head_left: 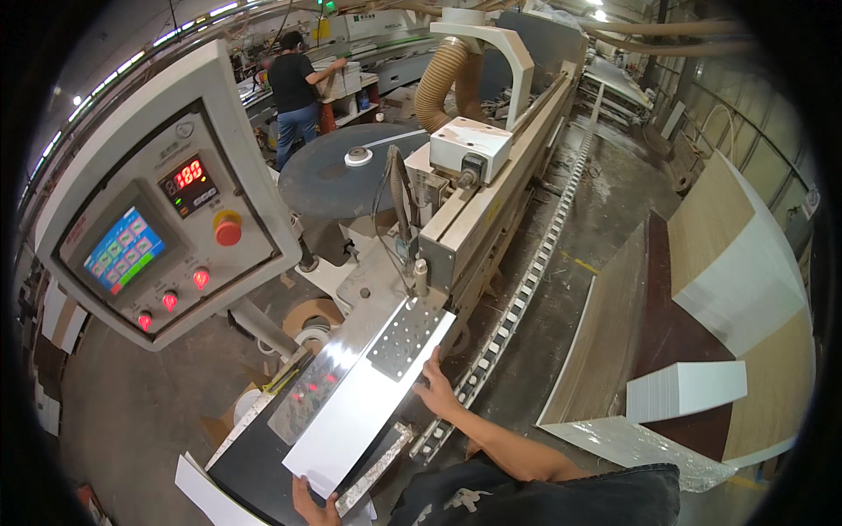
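Observation:
A long, narrow white panel [355, 419] lies along the feed bed of an edge-banding machine, its far end beside a perforated metal plate [405, 344]. At the panel's near end, my left hand [314, 505] grips the edge and corner, partly cut off by the picture's lower rim. Farther along, my right hand [441, 392] holds the panel's right long edge, fingers against its side. Some fingertips are hidden by the panel. Left of the panel runs a shiny metal plate [303, 399] with red reflections.
A control panel [167, 206] with a lit screen and red buttons stands left. The machine's beam [500, 202] and roller track [526, 289] stretch away. At right, a stack of white strips [687, 390] rests on larger boards [605, 324]. Another person [294, 88] stands at the back left.

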Available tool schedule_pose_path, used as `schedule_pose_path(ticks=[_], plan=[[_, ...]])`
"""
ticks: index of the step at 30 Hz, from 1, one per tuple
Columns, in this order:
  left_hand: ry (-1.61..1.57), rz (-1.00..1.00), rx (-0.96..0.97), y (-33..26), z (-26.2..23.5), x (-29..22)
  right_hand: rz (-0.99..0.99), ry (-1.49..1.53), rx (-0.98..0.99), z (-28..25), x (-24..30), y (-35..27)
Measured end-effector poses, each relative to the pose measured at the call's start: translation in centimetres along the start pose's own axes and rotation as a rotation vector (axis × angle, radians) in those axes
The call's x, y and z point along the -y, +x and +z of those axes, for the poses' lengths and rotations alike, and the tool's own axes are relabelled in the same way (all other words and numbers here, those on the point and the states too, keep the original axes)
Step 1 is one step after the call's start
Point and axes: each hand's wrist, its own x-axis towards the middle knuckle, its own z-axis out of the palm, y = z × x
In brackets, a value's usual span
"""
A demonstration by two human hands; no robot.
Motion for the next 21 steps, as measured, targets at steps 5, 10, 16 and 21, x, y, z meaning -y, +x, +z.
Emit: schedule_pose_path(ticks=[5, 10, 16, 21], plan=[[0.085, 0.003, 0.028, 2.0, 3.5, -3.6, -0.052, -0.081, -0.032, -4.4, -0.9, 4.3], [0.051, -0.062, -0.015, 4.7, 8.3, -6.8, -0.028, -0.141, 0.033, -9.8, -3.0, 8.4], [0.127, -0.034, 0.009, 6.9, 12.7, -10.6, 0.234, 0.349, -0.058, -14.8, -1.4, 11.7], [0.027, -0.002, -0.021, 8.5, 17.4, -13.7, 0.417, 0.94, 0.347, -11.0, 0.4, 3.3]])
